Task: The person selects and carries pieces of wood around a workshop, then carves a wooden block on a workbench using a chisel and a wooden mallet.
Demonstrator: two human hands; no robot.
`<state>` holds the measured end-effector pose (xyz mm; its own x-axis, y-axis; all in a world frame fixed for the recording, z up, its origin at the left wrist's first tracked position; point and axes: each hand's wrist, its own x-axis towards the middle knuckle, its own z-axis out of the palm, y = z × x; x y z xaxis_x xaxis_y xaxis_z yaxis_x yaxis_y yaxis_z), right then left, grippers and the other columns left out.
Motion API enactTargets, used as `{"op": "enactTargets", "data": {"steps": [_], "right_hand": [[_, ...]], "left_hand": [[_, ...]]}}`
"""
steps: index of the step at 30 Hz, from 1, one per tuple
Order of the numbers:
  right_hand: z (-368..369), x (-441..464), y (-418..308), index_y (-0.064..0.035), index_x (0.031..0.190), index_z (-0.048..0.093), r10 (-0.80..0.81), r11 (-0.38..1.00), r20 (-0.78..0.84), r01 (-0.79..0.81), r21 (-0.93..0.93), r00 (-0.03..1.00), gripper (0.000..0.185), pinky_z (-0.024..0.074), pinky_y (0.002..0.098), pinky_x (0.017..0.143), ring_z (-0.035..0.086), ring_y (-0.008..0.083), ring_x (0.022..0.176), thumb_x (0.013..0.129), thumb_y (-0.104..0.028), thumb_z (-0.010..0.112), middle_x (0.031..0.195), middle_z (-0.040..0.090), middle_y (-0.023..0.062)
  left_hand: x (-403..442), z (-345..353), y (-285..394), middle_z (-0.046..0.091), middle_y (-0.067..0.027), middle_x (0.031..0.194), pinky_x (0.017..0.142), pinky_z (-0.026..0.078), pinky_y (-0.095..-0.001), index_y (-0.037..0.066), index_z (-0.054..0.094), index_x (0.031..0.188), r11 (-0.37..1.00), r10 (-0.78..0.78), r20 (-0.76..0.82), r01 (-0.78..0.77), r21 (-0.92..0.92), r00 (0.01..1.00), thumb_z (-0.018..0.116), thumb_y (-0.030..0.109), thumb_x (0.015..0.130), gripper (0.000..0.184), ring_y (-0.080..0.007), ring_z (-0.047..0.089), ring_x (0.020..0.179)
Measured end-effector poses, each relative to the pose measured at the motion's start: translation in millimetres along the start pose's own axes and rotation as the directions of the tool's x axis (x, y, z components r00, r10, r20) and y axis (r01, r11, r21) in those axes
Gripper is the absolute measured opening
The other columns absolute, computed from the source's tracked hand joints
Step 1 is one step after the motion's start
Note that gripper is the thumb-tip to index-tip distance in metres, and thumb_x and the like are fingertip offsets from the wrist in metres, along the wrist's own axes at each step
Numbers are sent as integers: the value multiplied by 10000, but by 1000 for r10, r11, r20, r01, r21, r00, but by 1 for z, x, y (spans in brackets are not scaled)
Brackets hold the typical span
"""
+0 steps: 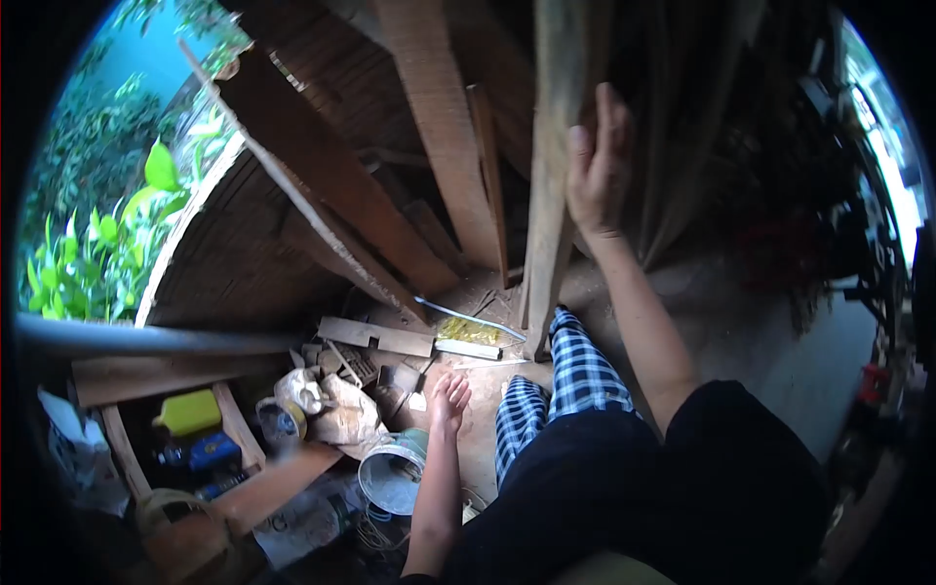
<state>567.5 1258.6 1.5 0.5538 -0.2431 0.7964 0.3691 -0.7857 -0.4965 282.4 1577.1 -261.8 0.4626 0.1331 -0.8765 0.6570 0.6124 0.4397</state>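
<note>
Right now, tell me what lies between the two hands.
Head view: from right hand to left hand, a wooden beam, then floor with pale strips.

The far end of the upright board (554, 185) beside the person's right hand (599, 174) is cut off. The left forearm (437, 502) hides part of the bucket (388, 480). Dark clutter (819, 234) on the right is too blurred to identify.

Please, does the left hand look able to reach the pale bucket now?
Probably yes. The left hand is open and looks empty, and nothing seems to block the way to the pale bucket. How far below it stands is unclear; bending may be needed.
</note>
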Motion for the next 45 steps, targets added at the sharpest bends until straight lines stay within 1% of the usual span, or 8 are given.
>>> {"op": "enactTargets", "data": {"steps": [14,23,31,34,38,43,44,45], "right_hand": [[-184,-231,12,-38,960,693,352,936,809,-203,-289,471,181,492,391,892,592,286,1047,858,-158,605,1033,635,118],[-148,-226,-9,-84,895,694,-28,999,998,41,25,60,167,544,418,771,661,303,939,838,-186,574,939,665,119],[-286,-209,78,-15,778,694,122,798,928,-591,120,353,125,505,439,739,654,332,788,774,-53,575,784,675,181],[-403,-114,138,-8,899,688,-72,988,986,-122,91,151,175,502,443,820,641,348,886,766,-50,582,930,665,235],[-490,-130,231,-60,1142,630,-20,1000,708,9,19,706,365,453,387,981,522,305,1174,783,-93,575,1249,576,120],[-608,-126,319,-8,1116,644,508,851,522,-305,-427,685,264,505,378,879,618,315,1033,869,-76,579,1138,643,148],[-629,-123,330,-35,1104,650,538,819,458,-310,-482,708,246,516,377,839,633,305,987,873,-71,573,1096,651,140],[-648,-119,338,-63,1093,655,565,780,386,-320,-538,729,233,527,376,799,648,296,941,877,-65,567,1054,659,132]], "left_hand": [[-74,-143,-38,529,-152,1292,870,535,-424,81,416,1370,979,-67,-181,100,180,981,534,259,955,467,-307,582,1087],[-161,114,-28,553,-133,1297,1006,408,-353,71,467,1363,671,435,446,-612,418,782,472,343,1006,449,-242,540,1172],[-213,376,-100,658,-178,940,812,477,-347,18,655,1023,-2,-231,868,-893,451,439,479,250,942,302,-315,633,890],[-195,463,-170,642,-230,875,701,482,-405,4,645,952,-48,-417,849,-941,336,324,447,413,954,454,-365,622,763],[-193,543,-244,610,-104,675,549,487,-354,12,649,845,-61,-369,717,-785,616,591,398,447,975,519,-203,621,645],[-70,509,-261,690,-114,802,755,518,-399,64,648,1030,-498,-410,910,-850,-170,58,514,203,942,213,-291,663,826],[-79,510,-255,690,-114,802,755,518,-399,64,648,1030,-505,-412,909,-847,-169,64,514,203,942,213,-291,663,826],[-98,509,-248,694,-115,817,767,524,-412,78,636,1090,-417,-262,789,-802,427,556,555,166,909,217,-304,668,840]]}}
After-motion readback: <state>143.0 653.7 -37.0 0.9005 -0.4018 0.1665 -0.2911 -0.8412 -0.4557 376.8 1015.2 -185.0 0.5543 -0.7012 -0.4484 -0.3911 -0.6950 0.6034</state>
